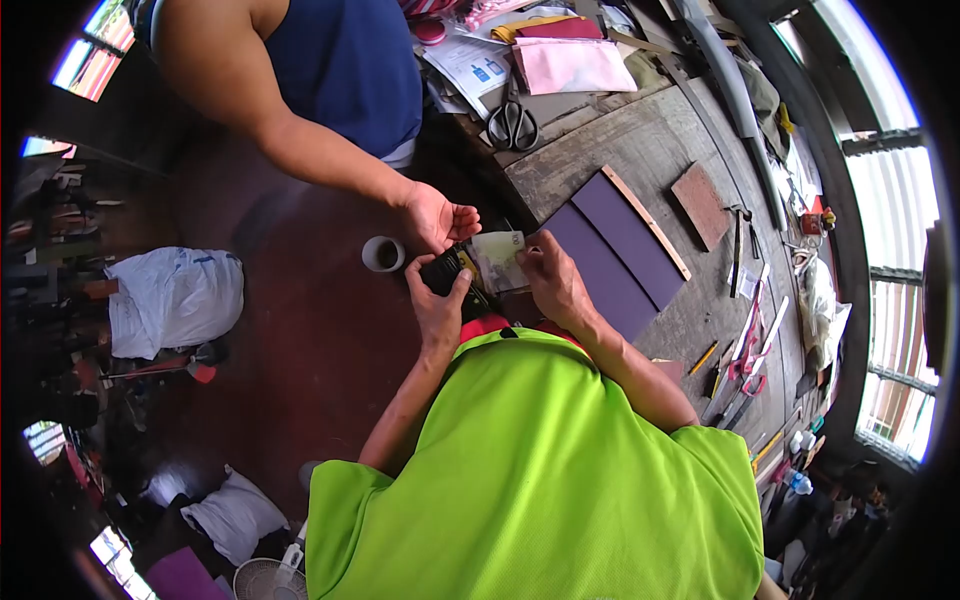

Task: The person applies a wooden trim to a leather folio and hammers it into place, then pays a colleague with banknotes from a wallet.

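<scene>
My left hand [438, 303] is closed around a black wallet [438, 274], its thumb lying across the front. Between the thumb and fingers of my right hand [556, 280] is the edge of a pale banknote [496, 258]. The note's other end overlaps the wallet's opening, where some yellow shows. Just beyond the wallet, another person's hand [437, 214] reaches in with the palm up and fingers spread. A purple panel [615, 258] with a wooden strip [646, 222] along one edge lies on the workbench [560, 165], beside my right hand.
Black scissors [512, 124] lie near the bench corner, below a pink pouch [575, 65]. A reddish-brown block [701, 205] and several tools rest on the right side. A white cup [383, 254] stands left of the wallet. White bags [178, 300] are at far left.
</scene>
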Motion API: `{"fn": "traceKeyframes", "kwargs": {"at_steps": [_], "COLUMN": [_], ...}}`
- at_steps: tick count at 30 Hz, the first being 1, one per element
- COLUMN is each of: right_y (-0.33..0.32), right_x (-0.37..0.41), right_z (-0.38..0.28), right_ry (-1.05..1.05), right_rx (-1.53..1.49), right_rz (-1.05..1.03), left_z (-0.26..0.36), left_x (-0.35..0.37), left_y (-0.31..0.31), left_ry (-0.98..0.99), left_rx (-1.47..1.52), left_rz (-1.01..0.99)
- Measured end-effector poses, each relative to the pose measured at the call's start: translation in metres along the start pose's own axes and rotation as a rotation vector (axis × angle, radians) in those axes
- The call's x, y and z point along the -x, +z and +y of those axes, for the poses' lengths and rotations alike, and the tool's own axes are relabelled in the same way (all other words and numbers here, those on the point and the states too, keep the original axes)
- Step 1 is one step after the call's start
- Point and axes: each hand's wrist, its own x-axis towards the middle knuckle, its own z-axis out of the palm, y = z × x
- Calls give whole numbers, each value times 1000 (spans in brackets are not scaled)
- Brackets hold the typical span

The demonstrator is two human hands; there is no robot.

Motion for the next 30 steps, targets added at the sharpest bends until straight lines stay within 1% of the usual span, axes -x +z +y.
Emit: {"fn": "traceKeyframes", "kwargs": {"at_steps": [1, 2, 3, 5, 6, 9, 10, 11, 13, 15, 16, 19, 20, 21, 22, 23, 24, 25, 27, 30], "right_y": [0, -2, -3, -7, -6, 0, 7, 17, 38, 58, 65, 86, 80, 79, 62, 54, 49, 50, 56, 51], "right_x": [-5, -9, -16, -31, -39, -62, -73, -78, -96, -105, -105, -118, -106, -71, -43, -22, 0, 17, 26, 27], "right_z": [4, 0, -3, -12, -16, -31, -33, -46, -55, -69, -76, -58, -76, -86, -108, -104, -105, -93, -77, -74], "right_ry": [7, 51, 69, 132, 115, 102, 41, -2, -96, -120, -172, -337, -264, -626, -794, -902, -1047, -1084, -1012, -850], "right_rx": [-39, -330, -485, -620, -635, -537, -451, -371, -39, 141, 246, 212, 181, 257, 413, 428, 502, 618, 734, 694], "right_rz": [8, -31, -24, -2, 26, -16, -33, 13, 85, 73, 90, 12, -110, 256, 237, 62, -57, -172, -274, -387], "left_z": [1, 2, 3, 5, 6, 15, 17, 16, 11, 13, 13, 18, 20, 17, 15, 14, 11, 6, -10, -33], "left_x": [-2, -3, -5, -8, -8, -4, 1, 6, 14, 20, 24, 36, 34, 35, 33, 32, 30, 29, 29, 29], "left_y": [-3, -7, -10, -18, -22, -36, -42, -49, -60, -65, -66, -67, -66, -71, -71, -72, -75, -78, -80, -83], "left_ry": [-5, -16, -24, -34, -39, -34, -33, -35, -41, -83, -94, -90, -74, -82, -88, -93, -100, -111, -138, -261], "left_rx": [7, 36, 66, 120, 144, 182, 187, 179, 161, 195, 205, 300, 344, 369, 397, 425, 439, 452, 480, 660], "left_rz": [27, 50, 73, 109, 122, 160, 177, 187, 206, 204, 209, 211, 206, 215, 209, 199, 182, 162, 113, 49]}}
